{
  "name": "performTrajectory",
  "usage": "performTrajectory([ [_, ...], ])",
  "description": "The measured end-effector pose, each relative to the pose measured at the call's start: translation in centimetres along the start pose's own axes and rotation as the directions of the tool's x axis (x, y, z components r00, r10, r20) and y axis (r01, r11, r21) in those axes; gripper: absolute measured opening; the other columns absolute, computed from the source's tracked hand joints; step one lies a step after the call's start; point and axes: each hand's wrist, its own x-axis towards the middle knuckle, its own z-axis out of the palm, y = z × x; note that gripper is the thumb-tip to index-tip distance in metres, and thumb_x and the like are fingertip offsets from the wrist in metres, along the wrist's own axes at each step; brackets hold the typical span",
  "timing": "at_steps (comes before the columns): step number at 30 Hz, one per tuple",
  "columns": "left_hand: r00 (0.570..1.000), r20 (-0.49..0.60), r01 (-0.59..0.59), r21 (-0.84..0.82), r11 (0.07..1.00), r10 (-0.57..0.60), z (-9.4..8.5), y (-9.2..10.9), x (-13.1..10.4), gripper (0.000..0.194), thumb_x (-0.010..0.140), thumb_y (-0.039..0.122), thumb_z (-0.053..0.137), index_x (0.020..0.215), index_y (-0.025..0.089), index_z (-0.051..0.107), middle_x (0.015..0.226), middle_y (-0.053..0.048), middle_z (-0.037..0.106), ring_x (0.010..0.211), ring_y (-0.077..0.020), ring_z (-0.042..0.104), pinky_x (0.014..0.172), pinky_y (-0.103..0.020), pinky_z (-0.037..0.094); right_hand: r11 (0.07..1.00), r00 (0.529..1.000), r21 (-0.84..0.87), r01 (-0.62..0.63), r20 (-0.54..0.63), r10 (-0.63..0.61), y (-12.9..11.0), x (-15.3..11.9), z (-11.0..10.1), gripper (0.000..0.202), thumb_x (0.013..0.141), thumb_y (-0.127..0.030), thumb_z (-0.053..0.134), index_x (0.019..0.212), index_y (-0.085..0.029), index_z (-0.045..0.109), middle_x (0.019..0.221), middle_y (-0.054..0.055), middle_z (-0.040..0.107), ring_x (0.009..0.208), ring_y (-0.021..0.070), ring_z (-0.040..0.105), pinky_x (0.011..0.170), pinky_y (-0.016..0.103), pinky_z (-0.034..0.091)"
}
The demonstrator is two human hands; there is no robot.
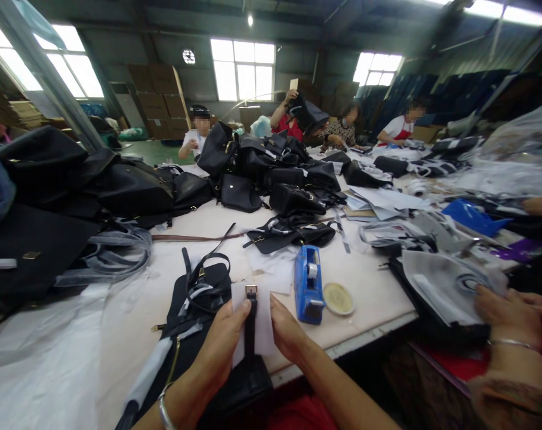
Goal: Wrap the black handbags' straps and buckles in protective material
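A black strap with a gold buckle (251,291) lies against a small white sheet (264,325) in the middle foreground. My left hand (224,334) is closed on the strap (249,334) and the sheet's left side, its thumb pressing just below the buckle. At the sheet's right edge, my right hand (288,328) pinches the paper, its fingers partly hidden behind it. Beneath and left of my hands rests a black bag (181,298) with a gold zip and white wrapping on some parts. A blue tape dispenser (309,286) stands just beyond my right hand.
A round lid (339,298) lies beside the dispenser. Black bags (239,192) are heaped across the table (369,316), with clear plastic strips (119,251) at left. Close on the right, a co-worker's hands (508,310) hold a plastic-covered bag. Several people sit or stand beyond the heap.
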Motion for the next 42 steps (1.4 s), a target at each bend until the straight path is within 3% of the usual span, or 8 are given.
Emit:
performTrajectory([
  [5,0.981,-0.060,-0.169,0.212,0.962,0.186,0.4,-0.3,0.5,0.038,0.086,0.037,0.060,0.119,0.019,0.063,0.125,-0.007,0.062,0.121,-0.0258,0.050,0.106,-0.033,0.031,0.929,0.987,-0.339,0.145,-0.021,-0.162,0.1,0.2,0.4,0.041,0.094,-0.049,0.041,0.125,-0.026,0.053,0.124,0.006,0.055,0.120,0.0197,0.048,0.109,0.036,0.031],
  [11,0.972,-0.046,-0.205,0.323,0.924,0.231,0.5,-0.7,0.8,0.038,0.087,0.038,0.057,0.120,0.020,0.063,0.123,-0.007,0.063,0.119,-0.0274,0.052,0.104,-0.036,0.034,0.798,0.959,-0.573,0.188,-0.068,-0.275,0.2,0.5,0.1,0.030,0.094,-0.046,0.042,0.097,-0.021,0.057,0.086,0.002,0.057,0.083,0.0157,0.055,0.084,0.028,0.045],
  [17,0.985,0.084,-0.166,0.177,0.970,0.153,0.9,-0.5,-0.5,0.045,0.089,0.041,0.054,0.127,0.018,0.052,0.129,-0.009,0.057,0.121,-0.0247,0.049,0.102,-0.035,0.037,0.870,0.957,-0.472,0.144,-0.158,-0.244,-0.4,0.7,0.2,0.025,0.089,-0.042,0.052,0.091,-0.018,0.058,0.078,0.000,0.055,0.070,0.0118,0.052,0.062,0.020,0.043],
  [21,0.989,0.094,-0.129,0.201,0.971,0.112,1.6,-0.6,-0.5,0.043,0.085,0.043,0.058,0.116,0.014,0.052,0.096,-0.008,0.067,0.077,-0.0185,0.062,0.068,-0.028,0.049,0.942,0.975,-0.330,0.056,-0.187,-0.123,-0.6,0.8,0.4,0.024,0.086,-0.042,0.055,0.089,-0.018,0.055,0.061,-0.004,0.050,0.045,0.0087,0.045,0.042,0.019,0.037],
  [24,0.993,0.114,-0.061,0.233,0.971,0.035,1.3,-0.8,-0.2,0.030,0.087,0.043,0.053,0.093,0.014,0.055,0.065,-0.001,0.060,0.054,-0.0139,0.052,0.053,-0.024,0.042,0.983,0.998,-0.183,-0.036,-0.060,0.025,-1.3,0.7,-0.1,0.026,0.086,-0.043,0.056,0.089,-0.018,0.051,0.050,-0.007,0.046,0.033,0.0116,0.044,0.033,0.021,0.033],
  [33,0.942,0.335,-0.110,0.327,0.939,-0.007,0.3,0.0,0.0,0.030,0.092,0.038,0.043,0.083,0.014,0.059,0.066,-0.004,0.060,0.062,-0.0142,0.051,0.060,-0.024,0.038,0.996,0.969,-0.054,-0.064,0.236,0.075,-3.3,-0.5,-2.0,0.031,0.092,-0.043,0.048,0.097,-0.013,0.054,0.062,0.001,0.058,0.048,0.0130,0.057,0.051,0.024,0.044],
  [37,0.934,0.355,-0.170,0.317,0.933,0.050,0.8,-0.1,0.4,0.028,0.091,0.036,0.045,0.079,0.015,0.058,0.062,-0.002,0.057,0.059,-0.0139,0.050,0.058,-0.024,0.039,0.996,0.994,-0.094,-0.005,0.112,0.016,-2.1,-0.3,-1.6,0.029,0.091,-0.044,0.049,0.094,-0.015,0.054,0.056,-0.002,0.052,0.044,0.0134,0.055,0.044,0.022,0.040],
  [42,0.989,0.116,-0.132,0.390,0.911,0.093,2.0,-0.8,-0.2,0.024,0.089,0.038,0.047,0.089,0.016,0.058,0.069,-0.003,0.060,0.062,-0.0159,0.055,0.059,-0.025,0.045,0.963,0.983,-0.264,0.051,-0.154,-0.095,-0.5,0.1,-0.8,0.031,0.087,-0.048,0.053,0.081,-0.017,0.052,0.052,-0.006,0.041,0.038,0.0088,0.043,0.036,0.019,0.031],
])
